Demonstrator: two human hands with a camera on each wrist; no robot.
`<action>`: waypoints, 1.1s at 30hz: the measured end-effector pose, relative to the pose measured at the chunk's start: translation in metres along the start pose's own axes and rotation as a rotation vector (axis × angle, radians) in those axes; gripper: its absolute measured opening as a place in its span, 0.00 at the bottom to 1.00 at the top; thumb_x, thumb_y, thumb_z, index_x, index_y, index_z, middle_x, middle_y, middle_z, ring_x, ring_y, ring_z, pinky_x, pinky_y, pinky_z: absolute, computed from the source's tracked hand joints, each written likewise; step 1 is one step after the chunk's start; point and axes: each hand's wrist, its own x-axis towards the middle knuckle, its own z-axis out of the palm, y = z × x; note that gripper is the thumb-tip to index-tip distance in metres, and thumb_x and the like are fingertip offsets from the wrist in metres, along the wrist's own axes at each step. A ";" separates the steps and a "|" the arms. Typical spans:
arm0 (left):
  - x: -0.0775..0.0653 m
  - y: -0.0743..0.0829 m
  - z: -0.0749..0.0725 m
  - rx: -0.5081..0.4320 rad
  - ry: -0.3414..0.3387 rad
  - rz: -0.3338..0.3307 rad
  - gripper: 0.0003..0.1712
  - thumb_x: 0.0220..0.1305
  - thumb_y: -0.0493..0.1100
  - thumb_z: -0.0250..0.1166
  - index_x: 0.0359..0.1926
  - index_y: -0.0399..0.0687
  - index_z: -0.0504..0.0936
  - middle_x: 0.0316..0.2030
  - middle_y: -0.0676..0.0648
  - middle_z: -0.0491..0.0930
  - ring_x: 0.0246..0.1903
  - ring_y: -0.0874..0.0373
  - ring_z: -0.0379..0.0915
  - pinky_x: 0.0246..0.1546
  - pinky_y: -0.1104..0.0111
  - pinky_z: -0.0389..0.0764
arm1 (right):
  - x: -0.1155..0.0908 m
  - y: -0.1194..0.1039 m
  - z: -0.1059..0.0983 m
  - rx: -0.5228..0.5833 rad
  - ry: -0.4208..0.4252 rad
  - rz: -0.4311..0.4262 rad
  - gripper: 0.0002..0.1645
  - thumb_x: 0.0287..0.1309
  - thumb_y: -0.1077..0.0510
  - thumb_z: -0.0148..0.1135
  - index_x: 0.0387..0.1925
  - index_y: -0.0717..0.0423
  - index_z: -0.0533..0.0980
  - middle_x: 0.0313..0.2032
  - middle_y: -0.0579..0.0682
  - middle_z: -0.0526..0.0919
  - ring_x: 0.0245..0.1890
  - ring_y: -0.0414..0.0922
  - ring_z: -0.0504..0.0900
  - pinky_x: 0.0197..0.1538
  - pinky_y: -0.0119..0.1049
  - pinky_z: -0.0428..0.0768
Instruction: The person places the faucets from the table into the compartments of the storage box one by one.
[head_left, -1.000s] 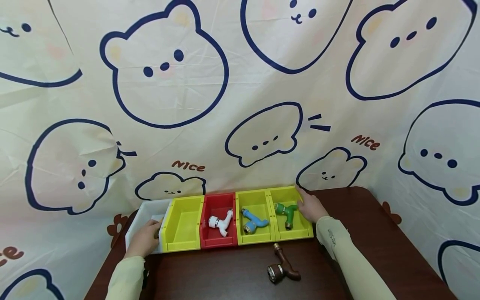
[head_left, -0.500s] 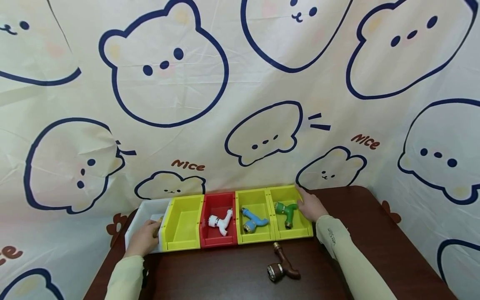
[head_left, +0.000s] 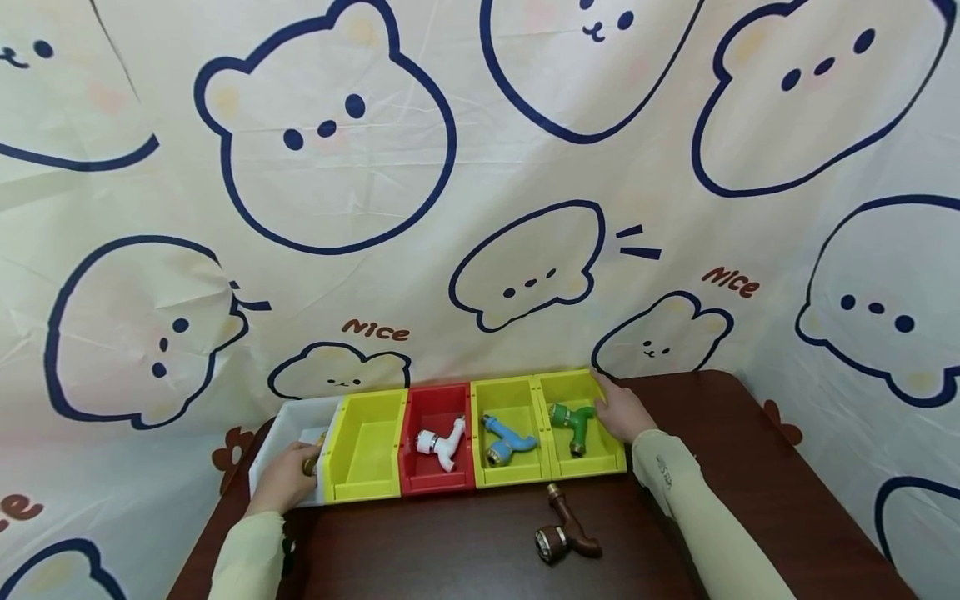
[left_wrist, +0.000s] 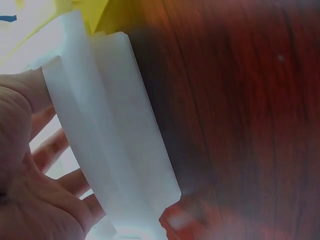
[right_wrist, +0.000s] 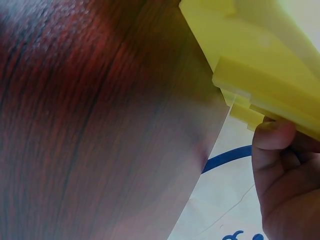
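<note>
At the left end of the bin row, my left hand [head_left: 281, 479] reaches into a white bin [head_left: 272, 433]. Its fingers grip a brass-coloured tap [head_left: 310, 465], mostly covered by the hand. In the left wrist view the bin's white wall [left_wrist: 117, 120] hides the fingertips. My right hand [head_left: 622, 412] grips the outer edge of the far-right yellow bin [head_left: 611, 462], with the thumb against its rim in the right wrist view. A green tap [head_left: 577, 429] lies inside that bin.
Between them stand an empty yellow bin [head_left: 365, 492], a red bin [head_left: 435, 483] with a white tap [head_left: 444, 446], and a yellow bin [head_left: 510, 477] with a blue tap [head_left: 510, 442]. A brown tap [head_left: 572, 533] lies on the dark table [head_left: 420, 554]. A patterned cloth [head_left: 525, 183] hangs behind.
My left hand has shifted slightly left, and more of the brass-coloured tap shows beside it. My right hand and the bins look unmoved.
</note>
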 end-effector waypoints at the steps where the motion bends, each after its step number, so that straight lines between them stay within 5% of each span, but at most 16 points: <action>1: 0.000 0.000 0.000 -0.003 -0.001 0.002 0.29 0.55 0.32 0.69 0.60 0.27 0.80 0.55 0.29 0.77 0.55 0.30 0.75 0.57 0.39 0.74 | 0.000 0.000 0.000 0.001 -0.002 -0.001 0.38 0.79 0.57 0.45 0.84 0.47 0.48 0.13 0.47 0.67 0.10 0.42 0.64 0.21 0.39 0.74; 15: -0.003 -0.001 0.001 -0.060 -0.002 -0.019 0.25 0.58 0.34 0.68 0.58 0.29 0.82 0.57 0.27 0.75 0.57 0.31 0.73 0.59 0.37 0.73 | -0.002 -0.004 -0.002 -0.013 -0.010 0.019 0.38 0.78 0.57 0.46 0.83 0.49 0.48 0.15 0.49 0.70 0.13 0.43 0.66 0.26 0.39 0.74; 22: -0.008 -0.003 -0.002 -0.086 -0.009 -0.001 0.37 0.62 0.35 0.66 0.71 0.30 0.69 0.59 0.26 0.74 0.58 0.33 0.73 0.60 0.37 0.71 | 0.001 -0.003 0.000 0.003 -0.010 0.013 0.38 0.78 0.58 0.45 0.83 0.48 0.48 0.14 0.48 0.68 0.12 0.43 0.65 0.23 0.39 0.74; 33: -0.012 0.008 -0.010 -0.071 0.019 -0.032 0.36 0.74 0.38 0.56 0.77 0.31 0.57 0.67 0.25 0.68 0.65 0.28 0.67 0.63 0.34 0.69 | 0.001 -0.002 -0.001 -0.014 -0.012 0.020 0.38 0.78 0.58 0.46 0.83 0.50 0.48 0.22 0.53 0.73 0.17 0.45 0.69 0.30 0.40 0.74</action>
